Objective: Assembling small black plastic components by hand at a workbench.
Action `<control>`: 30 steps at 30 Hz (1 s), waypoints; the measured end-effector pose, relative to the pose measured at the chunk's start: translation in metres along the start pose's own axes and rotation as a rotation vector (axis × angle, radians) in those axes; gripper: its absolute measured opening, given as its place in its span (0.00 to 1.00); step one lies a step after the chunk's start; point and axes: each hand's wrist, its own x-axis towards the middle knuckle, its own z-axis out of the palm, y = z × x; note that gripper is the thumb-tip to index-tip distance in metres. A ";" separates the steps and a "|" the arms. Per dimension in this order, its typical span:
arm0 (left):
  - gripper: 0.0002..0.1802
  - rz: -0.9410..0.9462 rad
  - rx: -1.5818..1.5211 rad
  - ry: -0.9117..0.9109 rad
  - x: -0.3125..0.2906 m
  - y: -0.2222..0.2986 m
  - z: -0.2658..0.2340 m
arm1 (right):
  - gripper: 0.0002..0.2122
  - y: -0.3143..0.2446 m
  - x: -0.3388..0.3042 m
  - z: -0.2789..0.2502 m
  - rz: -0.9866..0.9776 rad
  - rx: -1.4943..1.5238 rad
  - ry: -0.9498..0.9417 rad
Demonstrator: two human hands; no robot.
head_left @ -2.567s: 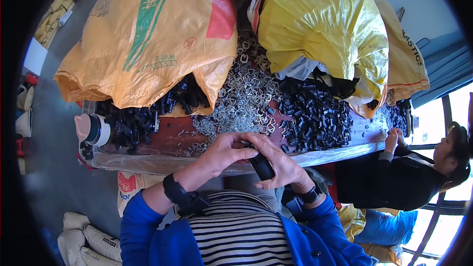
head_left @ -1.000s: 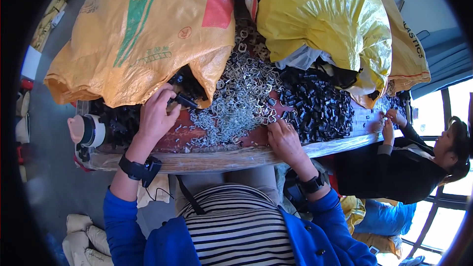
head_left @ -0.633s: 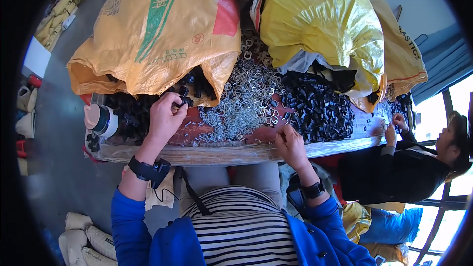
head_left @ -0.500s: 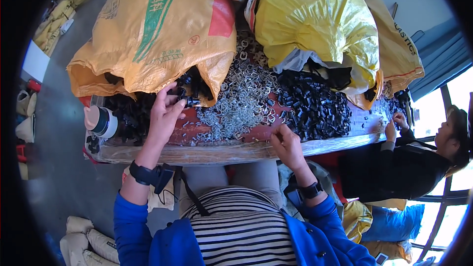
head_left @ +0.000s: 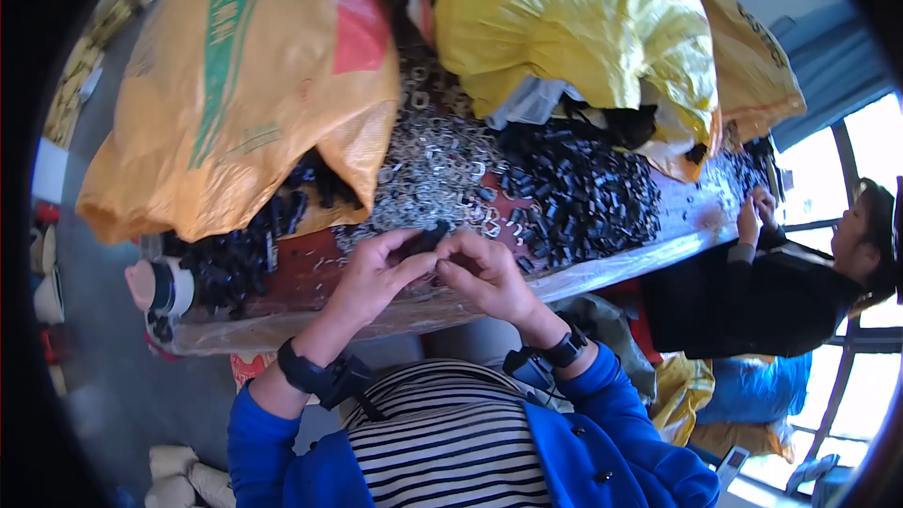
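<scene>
Over the near part of the table, my left hand (head_left: pixel 374 273) is closed on a small black plastic piece (head_left: pixel 430 238). My right hand (head_left: pixel 487 275) meets it there, thumb and fingers pinched together; whatever they hold is too small to make out. Just beyond my hands lies a heap of small silvery metal parts (head_left: pixel 428 174), some shaped like rings or clips. To its right is a pile of black plastic pieces (head_left: pixel 593 202). More black pieces (head_left: pixel 226 268) lie at the left, below the mouth of an orange woven sack (head_left: pixel 273 122).
A yellow sack (head_left: pixel 574 28) and a tan sack (head_left: pixel 743 56) stand at the back. A white jar (head_left: pixel 171 287) sits at the table's left end. Clear plastic film covers the table's front edge (head_left: pixel 602 277). At the right, another person (head_left: pixel 743 292) works at the same table.
My left hand has come away from the orange sack's mouth, bringing a black piece toward the middle. My right hand has moved left to meet it. The view has shifted.
</scene>
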 end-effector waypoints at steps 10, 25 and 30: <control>0.09 -0.100 -0.314 0.051 0.006 0.015 0.009 | 0.06 0.003 0.009 -0.014 0.047 0.302 0.079; 0.02 0.167 0.288 0.141 -0.021 -0.020 0.019 | 0.08 0.022 -0.024 0.022 -0.134 0.357 0.314; 0.02 0.199 0.342 0.117 -0.017 -0.022 0.021 | 0.08 0.028 -0.023 0.021 -0.160 0.448 0.335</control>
